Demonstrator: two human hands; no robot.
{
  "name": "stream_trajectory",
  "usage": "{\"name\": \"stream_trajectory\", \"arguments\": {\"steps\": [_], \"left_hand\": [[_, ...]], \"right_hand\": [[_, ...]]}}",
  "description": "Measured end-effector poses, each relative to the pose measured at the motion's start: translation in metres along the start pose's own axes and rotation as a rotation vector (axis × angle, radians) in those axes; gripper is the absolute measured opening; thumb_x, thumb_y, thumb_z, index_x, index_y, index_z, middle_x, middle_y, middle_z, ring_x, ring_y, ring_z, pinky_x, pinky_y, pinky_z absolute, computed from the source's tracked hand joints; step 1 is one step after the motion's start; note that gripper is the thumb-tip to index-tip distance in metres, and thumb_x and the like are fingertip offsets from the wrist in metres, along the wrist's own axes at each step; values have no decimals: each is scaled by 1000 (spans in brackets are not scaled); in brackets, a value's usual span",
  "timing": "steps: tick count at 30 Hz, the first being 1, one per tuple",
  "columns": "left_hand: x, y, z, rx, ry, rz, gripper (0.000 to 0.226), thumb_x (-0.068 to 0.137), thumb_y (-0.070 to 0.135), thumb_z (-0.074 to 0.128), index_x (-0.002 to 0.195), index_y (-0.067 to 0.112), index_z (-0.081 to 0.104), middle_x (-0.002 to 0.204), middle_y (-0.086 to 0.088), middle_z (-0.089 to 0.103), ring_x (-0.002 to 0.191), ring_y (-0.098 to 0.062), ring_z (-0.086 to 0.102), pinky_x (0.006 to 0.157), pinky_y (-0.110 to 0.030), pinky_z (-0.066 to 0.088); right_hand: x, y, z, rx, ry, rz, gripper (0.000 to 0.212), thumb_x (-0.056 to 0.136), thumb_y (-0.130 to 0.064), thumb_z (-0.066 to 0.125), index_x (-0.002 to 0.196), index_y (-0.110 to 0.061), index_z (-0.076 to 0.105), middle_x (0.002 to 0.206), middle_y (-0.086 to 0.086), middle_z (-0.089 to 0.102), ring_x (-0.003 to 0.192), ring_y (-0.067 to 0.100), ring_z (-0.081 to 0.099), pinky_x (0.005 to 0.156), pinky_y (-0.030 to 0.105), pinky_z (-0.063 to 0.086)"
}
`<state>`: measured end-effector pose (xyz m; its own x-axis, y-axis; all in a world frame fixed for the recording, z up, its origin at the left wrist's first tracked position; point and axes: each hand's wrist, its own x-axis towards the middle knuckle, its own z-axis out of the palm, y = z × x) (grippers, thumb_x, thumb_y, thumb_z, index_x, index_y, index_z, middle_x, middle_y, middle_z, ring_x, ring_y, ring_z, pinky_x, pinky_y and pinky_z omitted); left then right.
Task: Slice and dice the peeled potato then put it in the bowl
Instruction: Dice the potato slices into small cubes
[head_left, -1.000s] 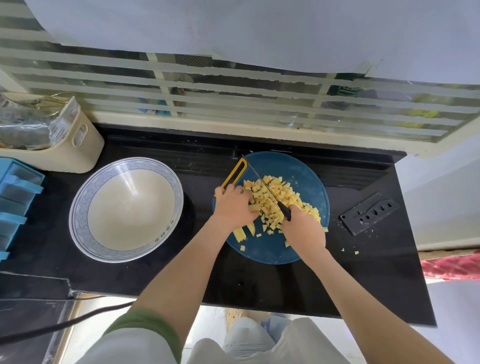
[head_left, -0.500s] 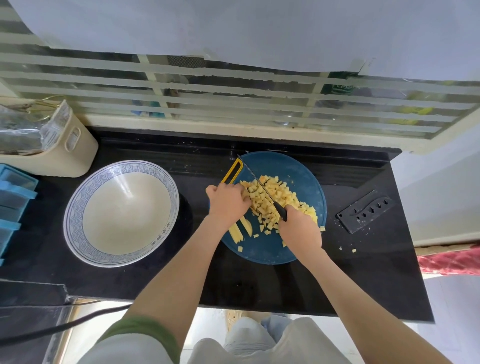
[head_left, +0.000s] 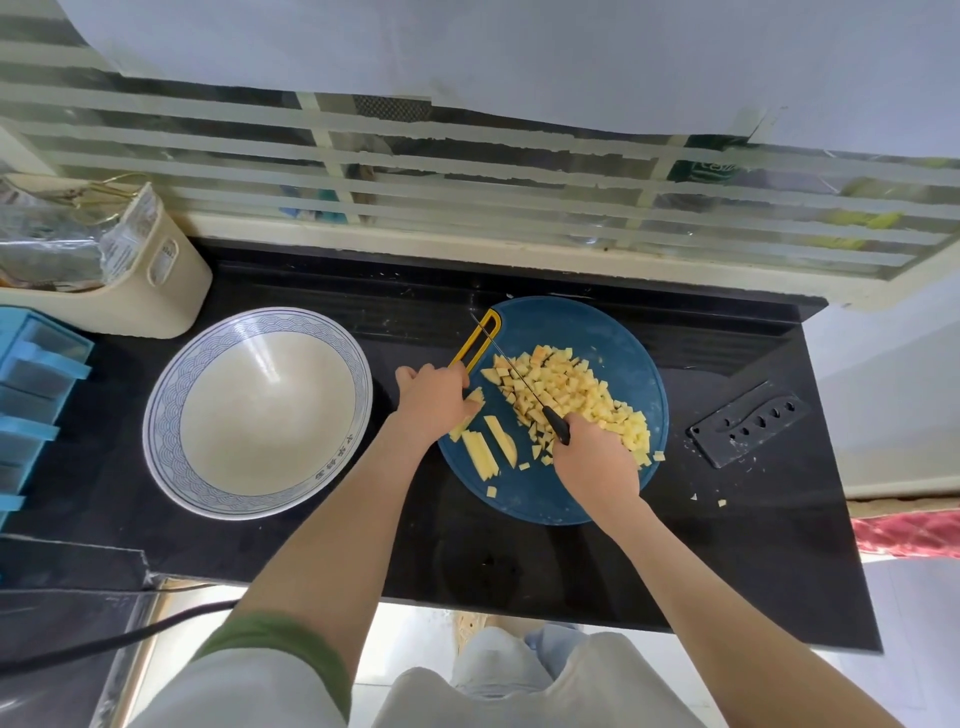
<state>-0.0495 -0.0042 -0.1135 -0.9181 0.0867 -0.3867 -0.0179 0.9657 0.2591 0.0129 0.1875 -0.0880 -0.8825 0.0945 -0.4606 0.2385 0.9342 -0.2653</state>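
Hands: your left hand (head_left: 434, 402) curls over one end of the potato strips (head_left: 480, 453); your right hand (head_left: 595, 457) grips the knife (head_left: 511, 366), its blade lying across the diced potato (head_left: 571, 389).
Hidden: the knife handle sits mostly inside your fist, and the held strip runs under your fingers.
Count: one bowl (head_left: 156, 415), one cutting board (head_left: 597, 327), two strips lying free, and two crumbs (head_left: 721, 502) on the counter (head_left: 753, 545) — the dice are too heaped to count.
Room: the bowl sits just left of the board, not touching it — the sheath (head_left: 748, 423) lies well to the right.

The desk (head_left: 753, 561) is polished black stone, glossy and smooth. On the left, the bowl (head_left: 270, 415) is shiny glazed ceramic. The cutting board (head_left: 540, 499) looks like matt plastic. The knife (head_left: 511, 371) has a thin metal blade. The potato (head_left: 569, 387) shows smooth cut faces. The sheath (head_left: 748, 423) on the right is matt black plastic.
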Motion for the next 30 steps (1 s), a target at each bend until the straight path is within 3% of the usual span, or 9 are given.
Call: {"name": "stream_trajectory", "arguments": {"steps": [5,8,12,14,17,23,30], "left_hand": [[-10,9,7,-115,167,-75,34,93,43,51,114,17,53,111,0,58,107,-21,53,89,-40,27],[-25,11,13,-172,257,-137,24,95,35,47,105,13,50,101,-3,59,96,-23,58,86,-39,33],[-46,15,22,-268,90,-267,39,94,48,45,103,11,52,96,-7,62,86,-23,60,70,-33,45],[-53,22,27,-281,-14,-331,50,90,57,48,109,11,51,101,-6,60,93,-24,60,70,-32,43],[-57,31,34,-387,-42,-404,57,87,52,58,122,8,45,115,-9,58,107,-27,58,74,-32,41],[-54,33,36,-498,-45,-438,32,89,29,57,112,6,57,99,-10,66,88,-24,67,77,-34,56],[-57,39,37,-447,-34,-452,31,89,26,55,115,9,59,105,-8,64,98,-23,63,70,-28,45]], "right_hand": [[-1,-1,0,11,2,5,22,98,-22,41,117,-19,52,78,-2,55,69,16,58,56,27,51],[-2,-1,1,25,4,8,23,98,-21,42,118,-19,53,82,-1,57,70,15,58,55,26,50],[-3,-2,5,39,7,5,22,97,-20,42,115,-17,53,82,0,57,68,16,56,52,25,43],[-4,-3,7,50,4,13,22,97,-20,42,115,-17,53,82,0,57,69,16,57,55,26,46],[-7,-3,10,53,7,12,22,97,-22,42,116,-17,53,83,0,57,71,17,58,56,27,48],[-15,1,15,46,35,-13,21,97,-24,41,111,-18,55,79,-1,57,65,14,55,51,26,45],[-21,7,16,67,16,-5,20,98,-23,42,114,-19,54,81,-3,56,67,13,55,51,24,43]]}}
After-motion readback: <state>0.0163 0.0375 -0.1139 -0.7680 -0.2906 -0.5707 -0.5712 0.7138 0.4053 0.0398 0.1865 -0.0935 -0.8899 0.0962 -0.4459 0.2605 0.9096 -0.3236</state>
